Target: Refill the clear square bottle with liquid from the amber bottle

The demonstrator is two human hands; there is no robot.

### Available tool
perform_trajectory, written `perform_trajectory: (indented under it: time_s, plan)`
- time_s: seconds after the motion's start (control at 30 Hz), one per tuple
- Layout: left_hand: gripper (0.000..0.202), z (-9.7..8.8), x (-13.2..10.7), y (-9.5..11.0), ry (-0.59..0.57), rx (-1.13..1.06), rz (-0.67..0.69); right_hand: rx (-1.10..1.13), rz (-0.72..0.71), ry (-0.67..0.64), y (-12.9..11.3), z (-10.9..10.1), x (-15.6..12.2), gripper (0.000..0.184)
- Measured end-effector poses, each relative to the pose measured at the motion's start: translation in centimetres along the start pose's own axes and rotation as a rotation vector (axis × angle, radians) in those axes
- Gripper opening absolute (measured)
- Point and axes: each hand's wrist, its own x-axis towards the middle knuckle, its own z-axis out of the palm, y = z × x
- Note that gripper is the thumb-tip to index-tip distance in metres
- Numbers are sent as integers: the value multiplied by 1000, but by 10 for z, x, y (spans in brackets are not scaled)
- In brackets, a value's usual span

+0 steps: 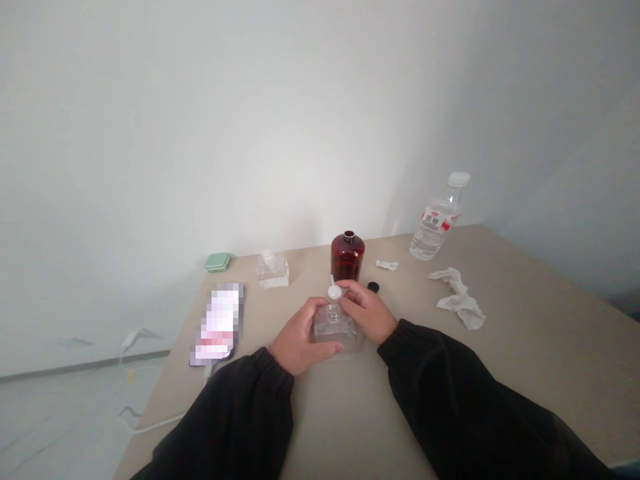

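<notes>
A clear, square-shouldered bottle [336, 327] with a round open neck stands on the table in front of me. My left hand [303, 337] is closed around its left side, thumb along the front and fingers behind. Just above the neck, my right hand [367, 308] pinches a small white pump top [335, 291] with a short spout pointing up and away. Behind my hands stands a dark red-brown bottle [348, 257], uncapped and upright. A black cap [373, 287] lies beside it, close to my right hand's knuckles.
A second clear square bottle with a white top [273, 270] stands back left, near a green tin [217, 262]. A phone [217, 325] with a white cable lies at left. A labelled water bottle [438, 220] and crumpled tissues [461, 300] are at right. A wall backs the table.
</notes>
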Motion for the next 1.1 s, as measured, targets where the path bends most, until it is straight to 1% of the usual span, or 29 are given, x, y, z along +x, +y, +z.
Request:
perform_trajectory:
  time_s: [0.33, 0.5, 0.63, 1.1]
  plan:
    - [59, -1, 0, -5, 2, 32, 12, 9, 7, -8, -4, 0, 0, 33]
    - [58, -1, 1, -2, -1, 32, 20, 13, 20, -15, -5, 0, 0, 33]
    - [57, 0, 1, 1, 1, 10, 1, 5, 16, -18, -3, 0, 0, 33]
    - [58, -1, 1, -1, 4, 25, 13, -24, 23, -24, -10, -1, -1, 34]
